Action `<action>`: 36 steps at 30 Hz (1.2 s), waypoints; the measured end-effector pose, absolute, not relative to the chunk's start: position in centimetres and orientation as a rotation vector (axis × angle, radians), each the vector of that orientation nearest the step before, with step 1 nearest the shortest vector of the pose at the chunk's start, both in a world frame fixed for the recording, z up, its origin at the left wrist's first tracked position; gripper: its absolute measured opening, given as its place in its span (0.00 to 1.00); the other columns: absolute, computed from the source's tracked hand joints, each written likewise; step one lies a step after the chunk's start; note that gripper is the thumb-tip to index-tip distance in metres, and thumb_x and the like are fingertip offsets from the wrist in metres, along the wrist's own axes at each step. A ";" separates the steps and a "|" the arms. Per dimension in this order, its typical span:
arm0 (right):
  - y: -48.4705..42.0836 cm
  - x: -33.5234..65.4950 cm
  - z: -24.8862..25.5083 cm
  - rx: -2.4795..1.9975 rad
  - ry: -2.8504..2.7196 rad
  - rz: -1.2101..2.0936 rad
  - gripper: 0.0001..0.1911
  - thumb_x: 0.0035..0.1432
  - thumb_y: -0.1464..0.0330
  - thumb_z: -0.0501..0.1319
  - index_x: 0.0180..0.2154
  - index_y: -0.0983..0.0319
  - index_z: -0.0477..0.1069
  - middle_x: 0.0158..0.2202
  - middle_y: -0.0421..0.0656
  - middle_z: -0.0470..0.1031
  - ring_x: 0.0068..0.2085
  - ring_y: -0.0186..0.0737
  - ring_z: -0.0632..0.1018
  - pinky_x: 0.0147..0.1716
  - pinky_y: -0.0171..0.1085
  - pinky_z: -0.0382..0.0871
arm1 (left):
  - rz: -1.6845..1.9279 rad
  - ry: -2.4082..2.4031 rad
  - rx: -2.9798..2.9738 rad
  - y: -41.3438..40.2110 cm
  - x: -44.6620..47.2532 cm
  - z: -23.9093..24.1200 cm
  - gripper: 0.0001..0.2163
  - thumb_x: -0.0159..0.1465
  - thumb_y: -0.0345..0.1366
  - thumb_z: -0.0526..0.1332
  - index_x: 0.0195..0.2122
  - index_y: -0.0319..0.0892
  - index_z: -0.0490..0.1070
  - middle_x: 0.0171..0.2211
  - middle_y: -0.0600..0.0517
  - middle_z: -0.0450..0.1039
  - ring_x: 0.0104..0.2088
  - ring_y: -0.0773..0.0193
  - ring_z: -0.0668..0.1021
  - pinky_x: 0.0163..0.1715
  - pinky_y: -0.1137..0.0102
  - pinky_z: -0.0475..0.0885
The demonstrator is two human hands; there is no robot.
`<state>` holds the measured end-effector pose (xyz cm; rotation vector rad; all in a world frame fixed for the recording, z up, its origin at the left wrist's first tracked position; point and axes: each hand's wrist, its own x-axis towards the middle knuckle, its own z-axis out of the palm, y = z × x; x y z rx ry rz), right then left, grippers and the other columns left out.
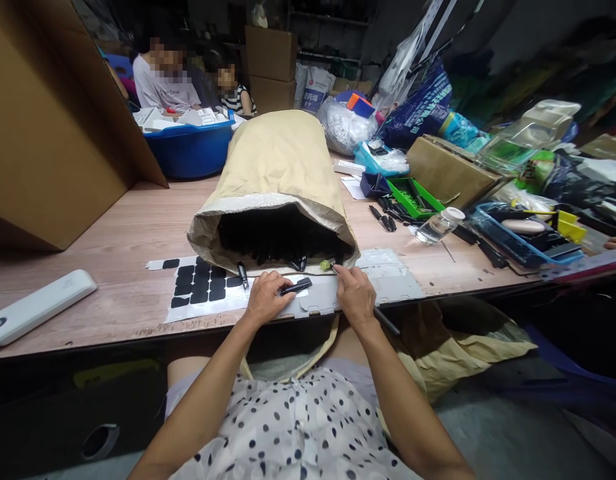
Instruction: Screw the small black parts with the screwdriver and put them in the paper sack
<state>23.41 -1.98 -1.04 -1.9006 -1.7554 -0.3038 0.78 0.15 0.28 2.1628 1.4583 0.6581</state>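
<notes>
Item 1: black plastic piece (301,286), at the near edge of the table (119,261). Long axis close to 9–3 o'clock, right end tipped slightly towards 2; front end uncertain. Judged light, stiff, smooth, perhaps slippery; best gripped mid-length by its sides.

Item 2: left hand (268,297), thumb and fingers clamped on the piece's 9 o'clock end.

Item 3: right hand (355,293), at 3 o'clock, fingers curled round a dark-handled tool (387,321), butt towards 4; yellow-green bit (327,265) at the fingertips.

Item 4: paper sack (283,153), at 12, mouth facing 6.

Item 5: sticker sheet (208,309), at 9.
</notes>
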 end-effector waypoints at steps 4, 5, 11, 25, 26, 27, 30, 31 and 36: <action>-1.5 23.2 -2.0 -1.913 -1.763 -0.428 0.18 0.62 0.75 0.55 0.46 0.56 0.79 0.32 0.45 0.69 0.35 0.43 0.65 0.33 0.38 0.56 | 0.769 1.320 2.215 -0.7 0.4 0.7 0.06 0.61 0.38 0.64 0.38 0.46 0.79 0.35 0.49 0.77 0.40 0.56 0.76 0.45 0.61 0.71; -1.5 23.0 -2.1 -1.917 -1.761 -0.442 0.18 0.62 0.75 0.55 0.46 0.55 0.79 0.32 0.45 0.68 0.35 0.43 0.65 0.33 0.38 0.55 | 0.811 1.228 2.233 -1.4 0.3 0.9 0.07 0.63 0.38 0.63 0.39 0.45 0.79 0.36 0.48 0.78 0.40 0.56 0.77 0.44 0.61 0.72; -1.8 22.6 -2.3 -1.920 -1.768 -0.502 0.19 0.59 0.75 0.55 0.48 0.56 0.78 0.33 0.45 0.68 0.37 0.44 0.65 0.34 0.39 0.56 | 0.419 0.871 2.270 -7.6 -0.1 0.3 0.14 0.68 0.39 0.54 0.48 0.45 0.76 0.37 0.47 0.80 0.35 0.60 0.80 0.38 0.68 0.74; -1.8 22.6 -2.1 -1.952 -1.772 -0.448 0.20 0.59 0.76 0.56 0.48 0.56 0.78 0.33 0.45 0.68 0.36 0.45 0.65 0.33 0.39 0.55 | -0.538 1.303 2.103 -9.6 0.4 -1.2 0.12 0.62 0.29 0.58 0.44 0.41 0.79 0.44 0.39 0.81 0.46 0.46 0.82 0.43 0.60 0.75; -1.8 22.6 -2.1 -1.950 -1.773 -0.455 0.20 0.59 0.76 0.56 0.48 0.56 0.78 0.33 0.45 0.68 0.36 0.45 0.65 0.33 0.39 0.55 | -0.500 1.291 2.102 -9.6 0.3 -0.7 0.11 0.62 0.29 0.58 0.42 0.42 0.79 0.43 0.40 0.82 0.45 0.47 0.83 0.42 0.61 0.74; -1.8 22.6 -2.1 -1.947 -1.774 -0.467 0.20 0.59 0.76 0.56 0.48 0.56 0.78 0.33 0.45 0.69 0.36 0.44 0.65 0.33 0.39 0.55 | -0.429 1.273 2.094 -9.6 0.3 -0.1 0.10 0.61 0.30 0.59 0.41 0.43 0.79 0.41 0.42 0.82 0.43 0.48 0.83 0.40 0.63 0.74; -1.8 22.5 -2.2 -1.938 -1.772 -0.514 0.19 0.59 0.76 0.56 0.47 0.56 0.78 0.33 0.45 0.69 0.36 0.44 0.65 0.33 0.39 0.55 | -0.063 1.264 1.999 -8.5 -0.4 2.3 0.07 0.62 0.37 0.60 0.37 0.46 0.79 0.33 0.50 0.82 0.35 0.55 0.82 0.34 0.68 0.72; -1.8 22.5 -2.2 -1.938 -1.770 -0.525 0.19 0.59 0.76 0.56 0.47 0.56 0.78 0.33 0.45 0.69 0.36 0.44 0.65 0.33 0.39 0.55 | 0.077 1.334 1.960 -7.7 -0.7 3.0 0.09 0.64 0.40 0.59 0.36 0.47 0.78 0.31 0.52 0.81 0.33 0.58 0.81 0.32 0.69 0.71; -1.7 22.4 -2.3 -1.950 -1.752 -0.546 0.19 0.59 0.76 0.57 0.47 0.57 0.78 0.33 0.45 0.69 0.36 0.44 0.65 0.34 0.39 0.54 | 0.569 2.174 1.787 -2.5 -2.3 4.9 0.11 0.65 0.44 0.59 0.40 0.44 0.74 0.37 0.48 0.78 0.38 0.54 0.80 0.34 0.66 0.70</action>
